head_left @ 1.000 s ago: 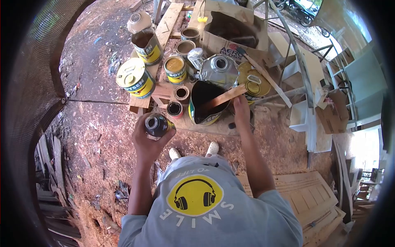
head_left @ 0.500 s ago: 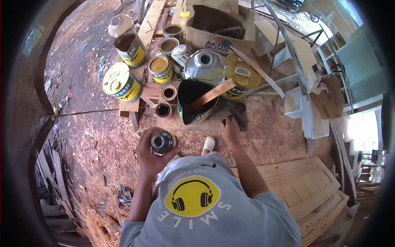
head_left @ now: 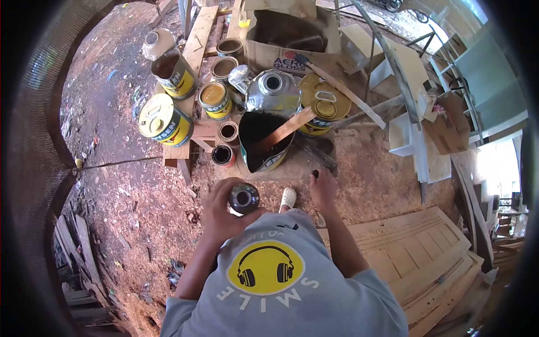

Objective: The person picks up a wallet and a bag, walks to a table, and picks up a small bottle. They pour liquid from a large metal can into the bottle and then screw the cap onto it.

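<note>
My left hand [head_left: 220, 209] is wrapped round a dark bottle [head_left: 245, 208], whose uncapped mouth faces up toward me. My right hand [head_left: 324, 194] pinches a small black piece that looks like a bottle cap [head_left: 315, 174], apart from the bottle. Just beyond the hands stands a large can with dark inside [head_left: 252, 135], its rim bent, and a wooden stick [head_left: 287, 128] leans in it. Left of that can are a small red can [head_left: 223, 155] with dark contents and another small open can [head_left: 228, 132].
Yellow-labelled paint cans [head_left: 165, 126] stand on planks at the left, near a silver container [head_left: 273, 92]. A cardboard box [head_left: 286, 56] sits behind. Wooden door panels [head_left: 404, 253] lie at the right. A metal frame [head_left: 393, 67] rises at the back right.
My left hand has carried the bottle to the right, closer to my body's midline. My right hand has shifted slightly right and down, still pinching the small black piece.
</note>
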`<state>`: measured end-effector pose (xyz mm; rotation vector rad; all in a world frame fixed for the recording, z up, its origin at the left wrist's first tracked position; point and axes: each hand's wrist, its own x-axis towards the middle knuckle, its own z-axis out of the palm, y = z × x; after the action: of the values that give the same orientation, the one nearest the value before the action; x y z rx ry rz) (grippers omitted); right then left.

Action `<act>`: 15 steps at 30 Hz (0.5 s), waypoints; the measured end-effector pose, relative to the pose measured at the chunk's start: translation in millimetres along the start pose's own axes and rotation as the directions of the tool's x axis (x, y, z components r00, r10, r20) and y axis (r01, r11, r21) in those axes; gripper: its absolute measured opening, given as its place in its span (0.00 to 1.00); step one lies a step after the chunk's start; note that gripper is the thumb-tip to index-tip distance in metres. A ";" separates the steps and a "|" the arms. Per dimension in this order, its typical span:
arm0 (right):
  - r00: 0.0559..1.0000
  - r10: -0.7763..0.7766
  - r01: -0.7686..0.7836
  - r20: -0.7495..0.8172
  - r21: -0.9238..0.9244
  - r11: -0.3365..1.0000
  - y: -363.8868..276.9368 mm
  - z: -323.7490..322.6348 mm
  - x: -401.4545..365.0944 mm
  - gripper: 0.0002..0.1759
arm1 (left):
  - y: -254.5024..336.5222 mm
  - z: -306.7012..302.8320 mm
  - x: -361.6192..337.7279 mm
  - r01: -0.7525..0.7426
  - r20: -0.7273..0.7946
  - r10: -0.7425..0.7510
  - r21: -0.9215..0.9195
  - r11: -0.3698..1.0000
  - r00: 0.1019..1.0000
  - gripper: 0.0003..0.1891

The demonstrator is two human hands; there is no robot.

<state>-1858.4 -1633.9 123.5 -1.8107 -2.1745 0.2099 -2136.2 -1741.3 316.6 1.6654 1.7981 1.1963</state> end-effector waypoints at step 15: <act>0.867 -0.491 0.273 0.085 0.743 0.611 -114.9 -230.2 13.9 0.21 | 11.7 43.4 19.2 -0.211 0.168 0.215 -0.046 0.976 0.962 0.32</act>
<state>-1893.8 -1661.1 377.2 -0.8749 -2.1398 1.1041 -2099.3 -1710.7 307.0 1.9215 1.5224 1.1187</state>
